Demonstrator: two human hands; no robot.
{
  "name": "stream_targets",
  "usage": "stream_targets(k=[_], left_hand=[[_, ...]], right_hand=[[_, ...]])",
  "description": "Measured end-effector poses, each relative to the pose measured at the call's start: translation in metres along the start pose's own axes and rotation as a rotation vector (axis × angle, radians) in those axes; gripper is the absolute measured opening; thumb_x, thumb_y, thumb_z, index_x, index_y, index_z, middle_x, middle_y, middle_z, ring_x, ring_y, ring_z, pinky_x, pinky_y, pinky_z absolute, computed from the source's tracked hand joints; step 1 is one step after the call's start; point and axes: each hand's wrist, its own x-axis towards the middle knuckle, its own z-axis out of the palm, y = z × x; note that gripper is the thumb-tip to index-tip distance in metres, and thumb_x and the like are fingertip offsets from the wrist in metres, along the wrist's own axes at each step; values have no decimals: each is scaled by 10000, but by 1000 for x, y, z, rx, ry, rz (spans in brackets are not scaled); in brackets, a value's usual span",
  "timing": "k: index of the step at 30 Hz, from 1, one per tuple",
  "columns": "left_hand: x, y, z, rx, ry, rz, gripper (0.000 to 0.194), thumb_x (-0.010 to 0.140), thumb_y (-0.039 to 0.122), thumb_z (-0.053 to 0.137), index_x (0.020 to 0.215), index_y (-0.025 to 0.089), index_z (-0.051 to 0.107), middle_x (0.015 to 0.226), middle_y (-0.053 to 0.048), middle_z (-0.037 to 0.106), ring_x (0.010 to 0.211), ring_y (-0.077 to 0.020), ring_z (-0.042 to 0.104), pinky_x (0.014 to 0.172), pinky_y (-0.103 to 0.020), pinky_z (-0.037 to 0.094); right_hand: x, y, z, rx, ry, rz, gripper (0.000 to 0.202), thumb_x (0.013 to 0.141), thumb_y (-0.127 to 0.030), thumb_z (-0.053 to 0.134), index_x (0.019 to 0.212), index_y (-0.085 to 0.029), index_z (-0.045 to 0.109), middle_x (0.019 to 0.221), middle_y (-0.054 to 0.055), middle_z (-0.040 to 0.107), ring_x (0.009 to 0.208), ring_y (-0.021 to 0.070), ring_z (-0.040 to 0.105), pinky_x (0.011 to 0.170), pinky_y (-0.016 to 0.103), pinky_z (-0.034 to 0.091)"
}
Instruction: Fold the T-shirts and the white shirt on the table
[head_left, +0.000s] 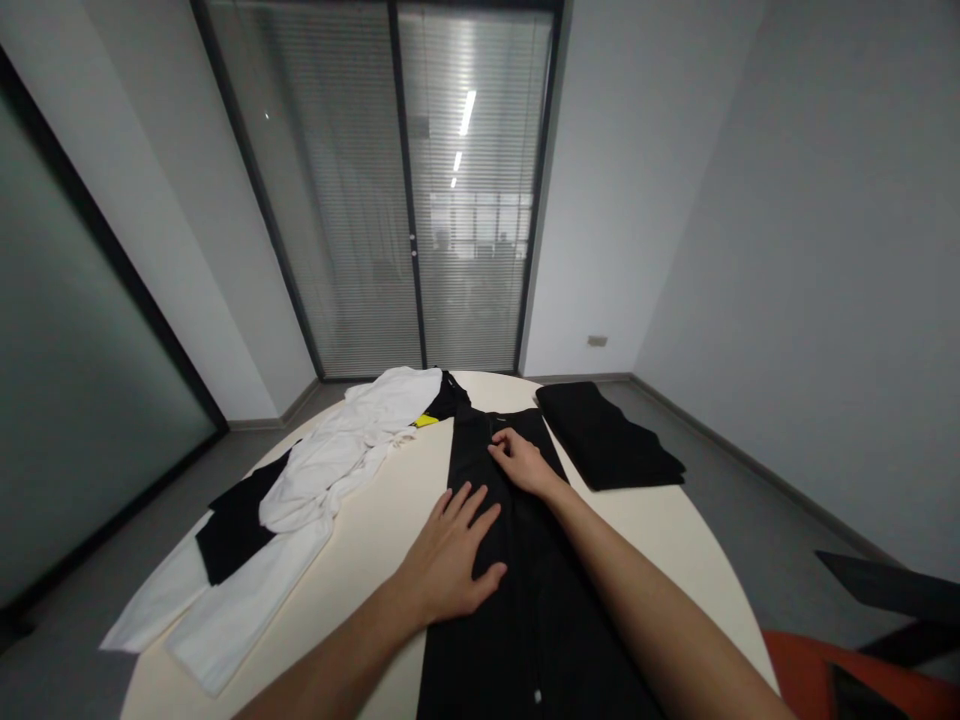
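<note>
Black trousers (525,600) lie lengthwise on the round cream table (375,560), their waistband at the far end and the near part running out of the bottom of the view. My left hand (454,560) rests on the left side of the trousers with its fingers spread. Near the waistband, my right hand (521,460) touches the front of the trousers, its fingers bent and partly together; whether cloth is pinched there is too small to tell. A small pale spot shows on the cloth near the bottom edge.
White clothes (330,450) lie in a heap on the left with a black piece (244,520) and a yellow bit (426,420). A folded black garment (607,435) lies at the right edge. An orange chair (847,675) stands at the lower right. Glass doors (472,250) are beyond.
</note>
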Motion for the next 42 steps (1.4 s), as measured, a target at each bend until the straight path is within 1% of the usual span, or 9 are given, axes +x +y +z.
stream_targets(k=[8,10,13,15,18,22,26,33,42], left_hand=[[-2,-2,1,-33,-82,40,769,877,652,550,1540,335,322,1651,-104,161,1505,-414,97,1178,-649,141],[0,-8,0,-23,-95,49,757,872,639,570,1531,344,341,1652,-102,161,1505,-413,96,1177,-638,157],[4,-15,-3,-6,-93,72,744,866,626,589,1519,346,367,1643,-97,211,1506,-396,134,1181,-617,172],[6,-17,-5,19,-59,69,734,856,642,596,1494,326,418,1617,-94,294,1497,-380,193,1187,-606,172],[6,-11,-8,73,18,22,668,865,621,599,1426,268,516,1537,-101,439,1439,-361,332,1184,-566,221],[3,3,-5,88,68,-33,492,924,497,564,1345,243,588,1397,-99,579,1276,-333,509,1095,-517,372],[4,6,4,73,83,-66,418,967,427,495,1319,233,609,1399,-111,583,1291,-343,513,1093,-542,379],[-3,0,-1,8,51,-57,575,952,524,479,1433,211,512,1542,-124,431,1437,-359,354,1175,-561,281],[-7,3,-10,-80,-140,-12,749,921,620,476,1553,249,316,1644,-110,195,1503,-408,110,1187,-629,191]], right_hand=[[4,12,-27,-167,-182,-209,327,960,-301,466,1168,-227,708,1273,62,673,1269,256,523,1121,413,318],[2,13,-34,-217,-213,-153,438,938,-362,521,1343,-221,614,1413,89,577,1369,292,432,1136,449,299],[-3,8,-33,-228,-303,-5,769,912,-599,518,1552,-213,337,1592,132,336,1481,338,255,1169,489,238],[-7,3,-25,-224,-348,97,892,881,-753,426,1590,-255,212,1646,121,186,1512,367,128,1188,532,163],[-10,-3,-11,-256,-331,129,934,842,-841,342,1593,-322,146,1666,91,74,1514,386,2,1192,573,66],[-10,-3,0,-296,-260,92,893,863,-827,310,1592,-339,140,1667,84,84,1517,379,9,1193,570,43],[-2,4,7,-325,-217,95,857,889,-802,281,1592,-329,154,1663,79,124,1516,382,38,1189,581,58],[28,17,15,-389,-228,145,817,906,-760,310,1578,-299,250,1667,62,105,1516,381,20,1191,581,48],[58,23,14,-347,-142,114,782,916,-725,362,1533,-244,373,1641,88,225,1510,382,108,1186,584,104]])
